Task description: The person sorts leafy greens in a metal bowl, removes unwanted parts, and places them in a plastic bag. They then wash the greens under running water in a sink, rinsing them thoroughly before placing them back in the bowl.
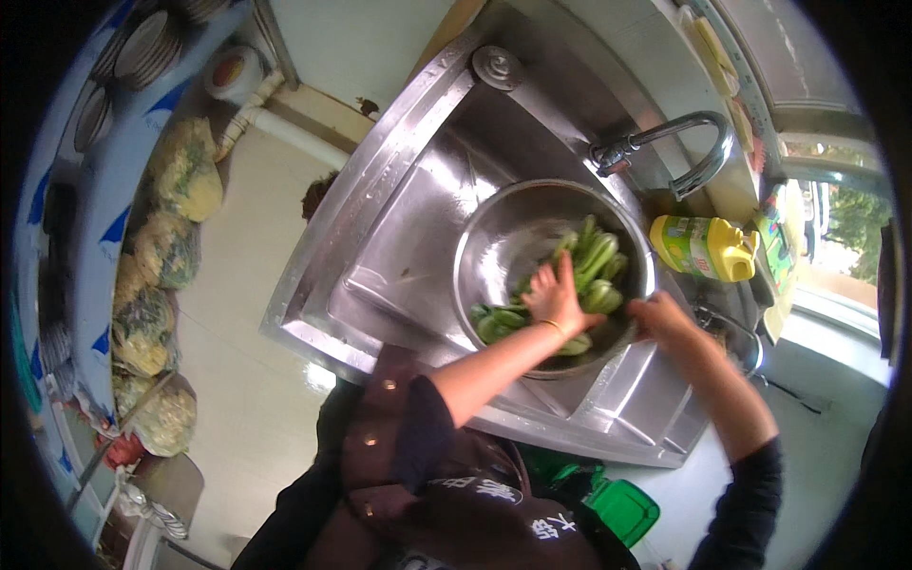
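A round stainless steel bowl (491, 214) rests over the double steel sink (406, 228), tilted slightly towards the right. Green leafy vegetables with pale stalks (597, 258), perhaps bok choy, lie bunched inside it. My left hand (559, 299) reaches into the bowl with fingers spread, against the greens; a thin yellow band circles its wrist. At the bowl's right side my right hand (657, 317) grips the rim, the thumb and fingers partly blurred. Leaves under my left palm are hidden.
A chrome faucet (684, 135) arches above the bowl's far right. Beside the rim lies a yellow detergent bottle (702, 248). Below the sink sits a green plastic bin (625, 509). Bagged vegetables (146, 331) line the floor at left, by a shelf of stacked plates (148, 50).
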